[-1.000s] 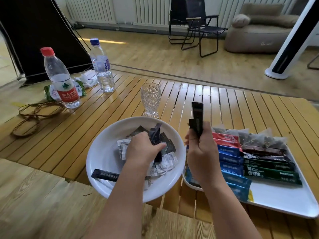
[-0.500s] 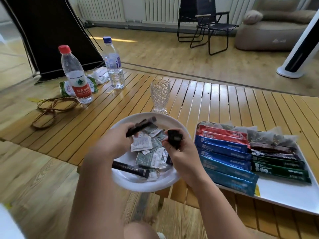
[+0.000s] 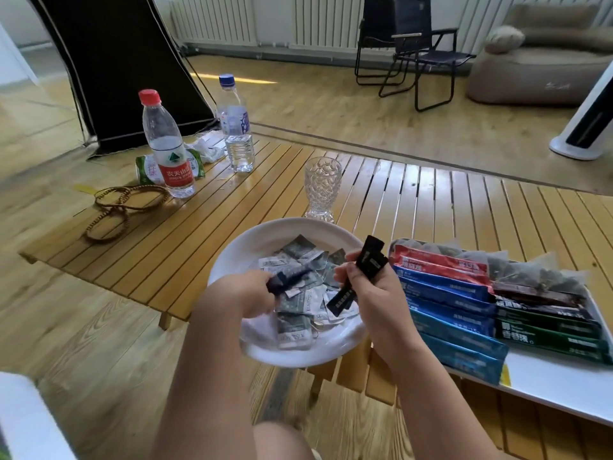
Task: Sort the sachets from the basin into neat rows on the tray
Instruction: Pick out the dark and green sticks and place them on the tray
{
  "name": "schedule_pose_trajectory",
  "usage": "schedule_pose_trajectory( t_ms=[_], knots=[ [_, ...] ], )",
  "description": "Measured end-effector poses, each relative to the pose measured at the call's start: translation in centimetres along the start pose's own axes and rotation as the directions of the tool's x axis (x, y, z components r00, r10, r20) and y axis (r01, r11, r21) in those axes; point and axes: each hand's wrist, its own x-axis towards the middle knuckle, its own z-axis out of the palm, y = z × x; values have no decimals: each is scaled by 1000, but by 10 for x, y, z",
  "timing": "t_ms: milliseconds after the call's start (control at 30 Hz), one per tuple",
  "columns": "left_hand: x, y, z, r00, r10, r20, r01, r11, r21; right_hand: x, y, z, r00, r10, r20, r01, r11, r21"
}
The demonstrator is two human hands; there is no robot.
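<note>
White basin (image 3: 232, 263) holding a loose heap of small sachets (image 3: 300, 293), too many to count. The left hand (image 3: 245, 295) pinches one dark stick sachet (image 3: 287, 278) over it; the right hand (image 3: 371, 293) grips several black stick sachets (image 3: 360, 277). The tray (image 3: 564, 386) carries two red, five blue and three green sachets in rows. Two bottles and one glass stand behind.

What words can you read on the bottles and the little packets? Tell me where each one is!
"农夫山泉": red label of the red-capped bottle.
"香特浓", roughly: dark green sachet on the tray.
Too blurred to read: red sachets, blue sachets, black sachets in the right hand, blue-capped bottle, green packet, small packets in the basin.
</note>
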Motion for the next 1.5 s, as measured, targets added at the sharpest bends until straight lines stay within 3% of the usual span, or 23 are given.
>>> schedule_pose_trajectory(
  t_ms=[100, 200, 333, 433, 533, 667, 733, 800, 867, 900, 967, 1033, 1167, 1233, 1267, 1300, 1333, 1367, 1433, 1500],
  knots=[
    [-5, 19, -12, 946, 176, -272, -255, 922, -290, 3, -1, -4, 993, 83, -87, -71, 988, 134],
    [-10, 57, -7, 831, 227, -507, -447, 815, -369, 8, 0, -8, 976, 182, -117, -143, 948, 285],
    [-10, 105, 27, 803, 276, -527, -467, 842, -270, 9, -2, -8, 973, 230, -8, -191, 828, 527],
    [-7, 127, 44, 778, 312, -545, -453, 880, -143, 8, -3, -12, 981, 191, -34, -117, 724, 680],
    [-12, 140, 47, 689, 376, -619, -522, 851, -64, 6, -6, -21, 990, 131, -54, -53, 695, 717],
    [-17, 148, 54, 647, 414, -641, -679, 696, -236, 4, -12, -36, 984, 158, -82, -47, 674, 737],
    [-20, 149, 55, 629, 322, -707, -706, 617, -348, 4, -17, -42, 974, 169, -152, -6, 688, 726],
    [-24, 151, 53, 660, 126, -741, -674, 534, -510, 1, -22, -46, 957, 191, -218, 31, 680, 733],
    [-30, 158, 47, 765, -28, -643, -582, 396, -710, -3, -30, -50, 953, 165, -253, 82, 664, 743],
    [-34, 162, 46, 827, -59, -558, -524, 278, -805, -6, -33, -54, 957, 129, -259, 115, 654, 748],
    [-41, 171, 46, 941, -19, -339, -339, 15, -941, -11, -39, -62, 962, 77, -263, 149, 658, 738],
    [-46, 179, 50, 981, 60, -187, -177, -139, -974, -16, -43, -62, 962, 77, -262, 130, 713, 689],
    [-43, 191, 55, 987, 151, -59, -22, -234, -972, -20, -41, -56, 956, 38, -290, 124, 845, 519],
    [-40, 195, 55, 982, 169, -84, -43, -234, -971, -18, -38, -61, 950, -11, -311, 148, 894, 423],
    [-38, 196, 56, 976, 148, -160, -131, -191, -973, -18, -38, -65, 942, -53, -332, 168, 930, 327],
    [-38, 198, 56, 946, 124, -300, -288, -108, -951, -17, -36, -73, 922, -135, -362, 211, 961, 179],
    [-38, 199, 56, 867, 106, -486, -490, 8, -872, -16, -34, -81, 898, -227, -377, 246, 969, 4],
    [-39, 200, 55, 728, 104, -678, -685, 128, -717, -15, -30, -88, 874, -331, -355, 285, 942, -175],
    [-41, 203, 50, 331, 158, -930, -909, 320, -269, -13, -25, -103, 838, -477, -264, 315, 819, -480],
    [-46, 205, 48, -33, 305, -952, -910, 385, 154, -16, -25, -111, 828, -543, -141, 340, 686, -643]
  ],
)
